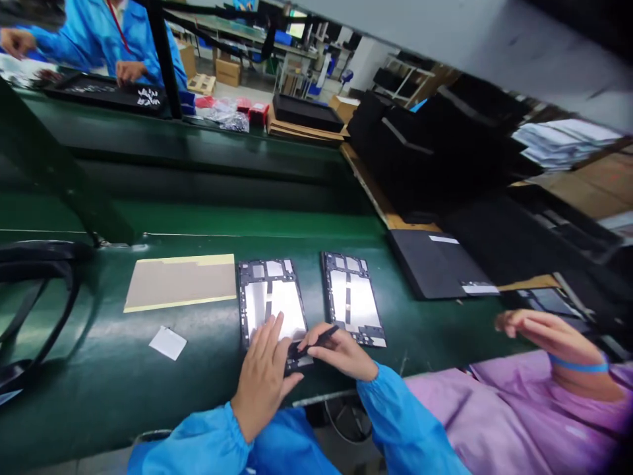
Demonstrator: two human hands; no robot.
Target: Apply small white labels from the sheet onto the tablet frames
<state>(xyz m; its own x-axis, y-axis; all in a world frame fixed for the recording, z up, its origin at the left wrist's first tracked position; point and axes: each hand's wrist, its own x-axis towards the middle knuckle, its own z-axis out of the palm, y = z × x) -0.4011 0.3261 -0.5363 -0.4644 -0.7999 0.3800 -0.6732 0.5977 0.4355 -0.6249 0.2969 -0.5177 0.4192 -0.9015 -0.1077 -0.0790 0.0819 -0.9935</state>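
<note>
On the green bench in front of me lies an opened tablet (277, 297), its silvery inner face and black frame showing. My left hand (264, 369) rests on the tablet's lower left part with fingers stretched out. A slim black pen-shaped tool (326, 335) is gripped in my right hand (341, 353), over the tablet's lower right edge. Its tip is hidden by the fingers, so its exact kind does not show. A second opened tablet (352, 300) lies just to the right, apart from my hands.
To the left are a beige sheet with yellow edges (180, 284) and a small white card (168, 343). Black foam pads (440, 264) stand at the right. A co-worker's hand (548, 333) hovers nearby on the right. Across the bench, another person handles a black tray (109, 92).
</note>
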